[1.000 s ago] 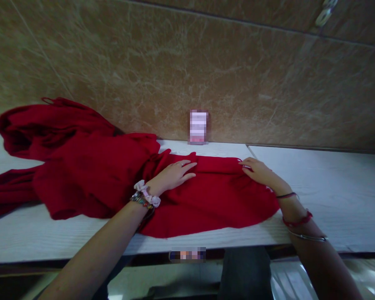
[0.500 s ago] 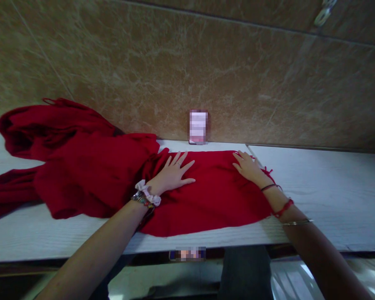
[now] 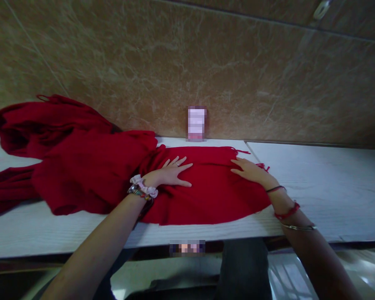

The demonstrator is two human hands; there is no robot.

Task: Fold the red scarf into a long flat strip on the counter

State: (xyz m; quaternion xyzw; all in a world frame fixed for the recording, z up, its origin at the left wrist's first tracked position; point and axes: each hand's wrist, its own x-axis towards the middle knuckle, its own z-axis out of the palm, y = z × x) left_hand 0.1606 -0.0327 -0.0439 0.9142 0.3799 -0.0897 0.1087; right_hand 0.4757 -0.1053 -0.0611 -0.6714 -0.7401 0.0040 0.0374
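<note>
A red piece of knitted-looking cloth (image 3: 206,200), perhaps part of a garment, lies spread over the white table. Its left side is bunched into a loose heap (image 3: 81,166), while the right part lies fairly flat, with short red strings at its right end. My left hand (image 3: 173,174) rests open on the cloth beside the folds, fingers spread. Farther right, my right hand (image 3: 253,170) lies with its fingers stretched over the cloth near the stringed edge. Neither hand grips anything.
A phone-like object with a blurred screen (image 3: 196,123) leans against the brown marbled wall (image 3: 128,62) behind the cloth. The white wood-grain table (image 3: 318,191) has a seam on the right. Another blurred object (image 3: 187,248) shows below the front edge, by my legs.
My right hand has moved slightly toward me off the far edge, uncovering a string at the corner. The cloth's near edge sits a little farther in; my left hand stays spread.
</note>
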